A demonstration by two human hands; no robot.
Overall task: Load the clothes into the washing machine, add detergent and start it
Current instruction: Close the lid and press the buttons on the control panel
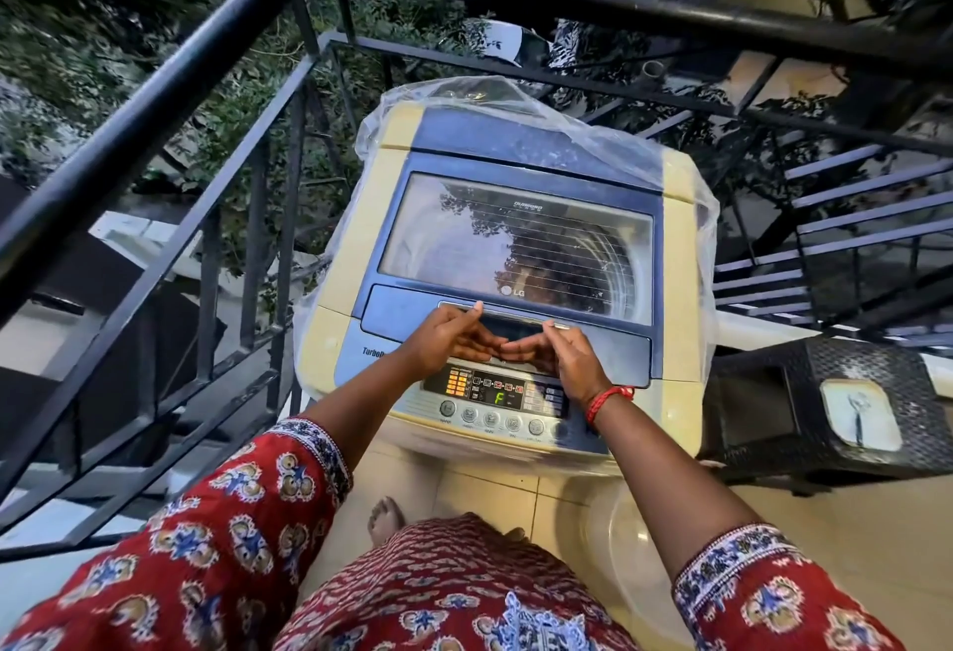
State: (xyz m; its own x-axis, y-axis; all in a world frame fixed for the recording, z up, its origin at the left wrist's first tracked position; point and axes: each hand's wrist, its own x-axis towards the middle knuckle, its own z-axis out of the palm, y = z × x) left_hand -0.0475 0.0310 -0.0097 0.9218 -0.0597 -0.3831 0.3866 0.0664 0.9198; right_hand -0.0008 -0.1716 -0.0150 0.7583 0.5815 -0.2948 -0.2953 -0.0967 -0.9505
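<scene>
A cream and blue top-loading washing machine stands in front of me with its glass lid down. Both hands are at the lid handle on the near edge. My left hand and my right hand each have a thumb on the handle's top edge and fingers curled into the recess below it. The control panel below my hands is lit and its display shows a green "F". Only reflections show through the glass, so the drum's contents cannot be made out.
A clear plastic cover is bunched over the machine's back and sides. Black railing runs along the left and behind. A black wicker stool with a white dish stands to the right. A pale round tub sits on the floor tiles.
</scene>
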